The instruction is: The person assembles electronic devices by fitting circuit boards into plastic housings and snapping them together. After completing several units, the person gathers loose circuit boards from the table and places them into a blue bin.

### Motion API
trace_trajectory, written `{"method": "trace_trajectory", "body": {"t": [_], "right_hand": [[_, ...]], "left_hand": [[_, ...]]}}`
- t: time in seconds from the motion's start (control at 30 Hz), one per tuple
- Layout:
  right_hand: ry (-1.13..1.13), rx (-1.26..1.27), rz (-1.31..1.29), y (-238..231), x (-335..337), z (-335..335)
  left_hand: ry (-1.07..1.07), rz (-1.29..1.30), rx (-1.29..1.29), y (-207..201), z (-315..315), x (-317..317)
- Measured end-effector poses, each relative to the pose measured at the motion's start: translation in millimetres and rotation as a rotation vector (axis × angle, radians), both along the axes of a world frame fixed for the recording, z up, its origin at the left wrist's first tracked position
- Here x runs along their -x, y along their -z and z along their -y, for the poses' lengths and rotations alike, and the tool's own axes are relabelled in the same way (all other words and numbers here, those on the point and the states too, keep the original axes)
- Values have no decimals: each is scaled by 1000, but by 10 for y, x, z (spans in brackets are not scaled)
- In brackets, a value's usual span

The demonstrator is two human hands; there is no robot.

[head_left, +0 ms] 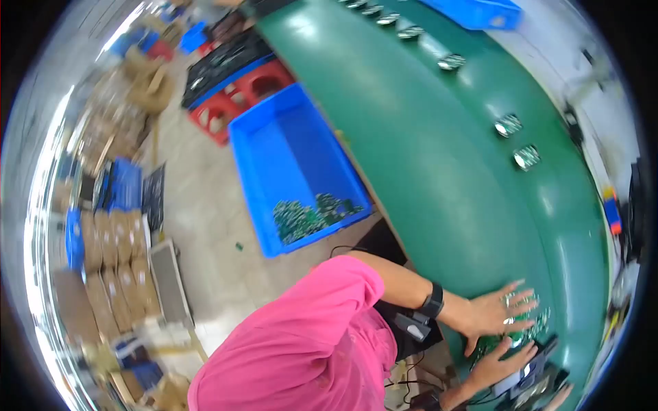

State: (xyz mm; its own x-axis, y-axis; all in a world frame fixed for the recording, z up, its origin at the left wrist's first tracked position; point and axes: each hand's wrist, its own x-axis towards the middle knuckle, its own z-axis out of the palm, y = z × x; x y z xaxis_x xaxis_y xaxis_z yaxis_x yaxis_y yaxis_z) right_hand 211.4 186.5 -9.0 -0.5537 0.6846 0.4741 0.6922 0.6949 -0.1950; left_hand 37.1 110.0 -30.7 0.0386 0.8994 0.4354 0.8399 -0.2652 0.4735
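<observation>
My left hand point(500, 314), with a black band on its wrist, lies over shiny green-and-silver pieces point(541, 320) on the green tabletop. Its fingers are spread and it grips nothing. Just below it, my right hand point(499, 366) reaches over the table with fingers stretched out, beside a dark device point(538, 363) with a light face. Green pieces like small circuit boards show between my two hands, partly covered. What lies directly under my palms is hidden.
A blue bin point(274, 157) holding many small green circuit boards point(301, 219) stands left of the green table point(411, 137). Several silver-green bundles point(526, 157) sit along its far side. Red crates point(240, 96) stand beyond the bin. Part of another hand point(558, 397) shows at the lower right.
</observation>
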Motion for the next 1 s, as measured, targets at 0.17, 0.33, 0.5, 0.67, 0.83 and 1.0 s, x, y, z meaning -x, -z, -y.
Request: {"method": "trace_trajectory", "body": {"t": [0.17,0.33,0.5,0.67,0.83,1.0], "right_hand": [[37,164,151,-58,300,-492],[-290,-584,61,-309,554,-21],[-215,84,-45,-192,785,383],[-272,130,52,-234,1085,807],[-261,127,136,-239,1132,933],[-246,190,130,-216,1191,958]], "left_hand": [[-235,199,-285,8,985,-220],[-1051,215,-221,51,2819,881],[-1477,367,615,1936,5060,1789],[-1047,254,976,2503,5261,2027],[-868,231,1210,2765,5409,2087],[-994,344,1255,2883,5443,2008]]}}
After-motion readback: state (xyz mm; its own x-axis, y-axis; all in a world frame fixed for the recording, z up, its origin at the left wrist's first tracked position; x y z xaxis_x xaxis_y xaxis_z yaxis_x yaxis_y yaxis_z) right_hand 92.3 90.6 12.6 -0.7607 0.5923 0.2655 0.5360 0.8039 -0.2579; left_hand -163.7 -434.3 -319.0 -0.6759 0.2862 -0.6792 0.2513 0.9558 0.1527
